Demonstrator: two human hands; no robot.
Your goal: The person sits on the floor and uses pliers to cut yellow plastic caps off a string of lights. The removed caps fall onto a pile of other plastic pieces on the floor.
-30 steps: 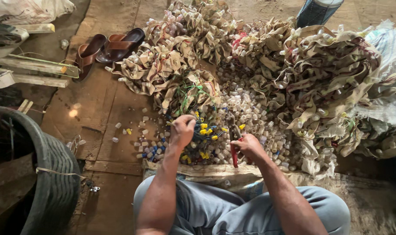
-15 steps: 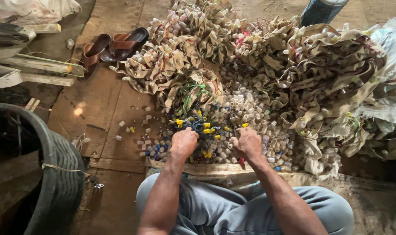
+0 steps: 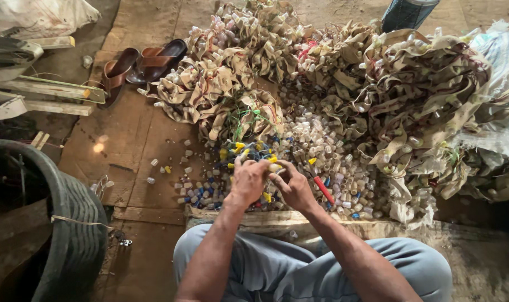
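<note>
A great heap of tan strips studded with small plastic caps (image 3: 344,84) filled the upper right of the floor, spreading from the centre out to a pale sack (image 3: 500,50). At the left stood a dark rubber tyre (image 3: 70,223), with wooden slats (image 3: 48,95) above it and a pair of brown sandals (image 3: 143,64) lying just beside the heap. A wooden plank (image 3: 154,213) ran across in front of the person's knees. Past it lay a loose spread of small caps (image 3: 321,151), whitish, blue and yellow.

The left hand (image 3: 248,182) and the right hand (image 3: 295,189) met over that spread, close together, fingers curled. Both pinched a small pale cap (image 3: 274,166) between their fingertips, held just above the pile. A red-handled tool (image 3: 323,190) lay among the caps just beside the right hand; whether it touched the hand could not be told.
</note>
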